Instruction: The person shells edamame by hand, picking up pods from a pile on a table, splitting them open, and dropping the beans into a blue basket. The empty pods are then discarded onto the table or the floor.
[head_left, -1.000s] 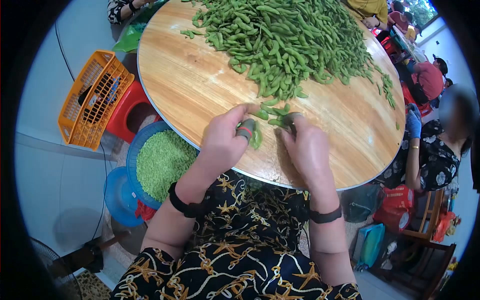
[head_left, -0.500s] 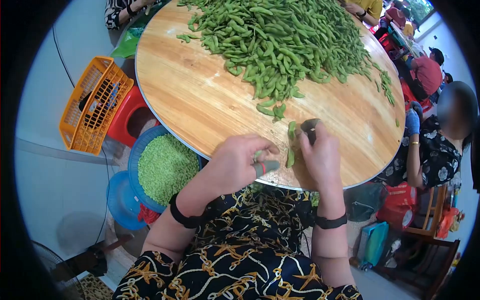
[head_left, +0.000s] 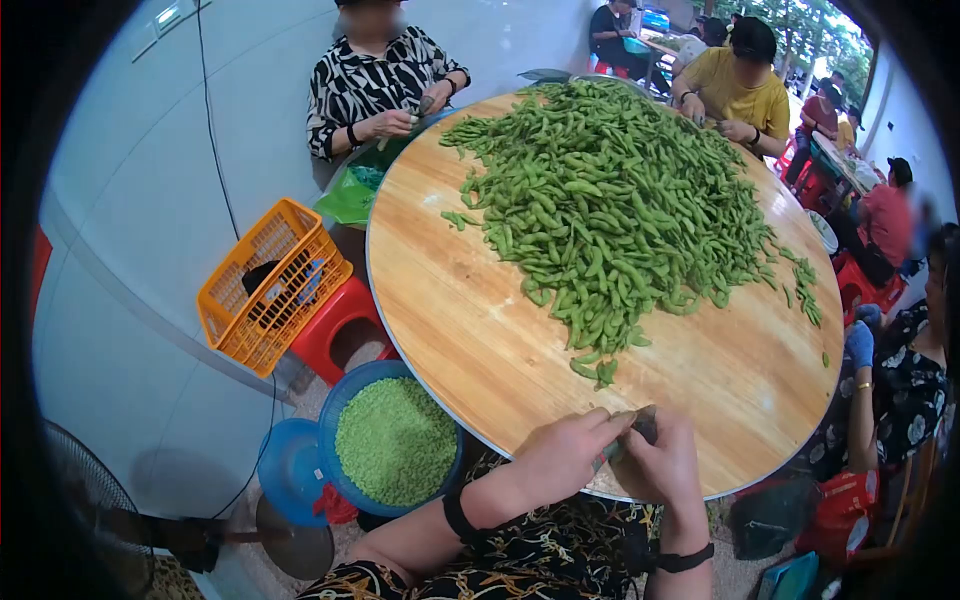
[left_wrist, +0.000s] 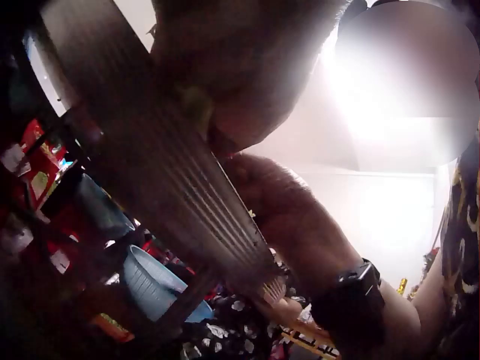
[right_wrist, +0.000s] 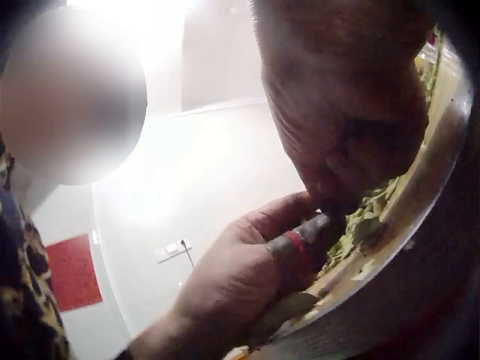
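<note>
Both hands meet just over the near edge of the round wooden table [head_left: 450, 330]. My left hand [head_left: 560, 455] has its fingertips against those of my right hand [head_left: 668, 460], pinching at an edamame pod mostly hidden by the fingers. A green bit of pod [left_wrist: 196, 105] shows beside the hand in the left wrist view. The left thumb wears a grey finger cover [right_wrist: 289, 246] with a red band; a dark cover [head_left: 646, 425] is on a right-hand digit. Ahead lies a big heap of edamame pods [head_left: 620, 220], with a few loose pods [head_left: 597, 370] at its near tip.
Left of the table, a blue basin [head_left: 330, 440] holds shelled green beans [head_left: 395, 440]. An orange basket [head_left: 270, 290] rests by a red stool [head_left: 340, 325]. People sit around the table, one in yellow [head_left: 725, 90] and one wearing blue gloves [head_left: 858, 345].
The head view has tilted up, showing more of the far side. My hands, apart before, have come together. Pods seen by the right hand on the table are now out of sight.
</note>
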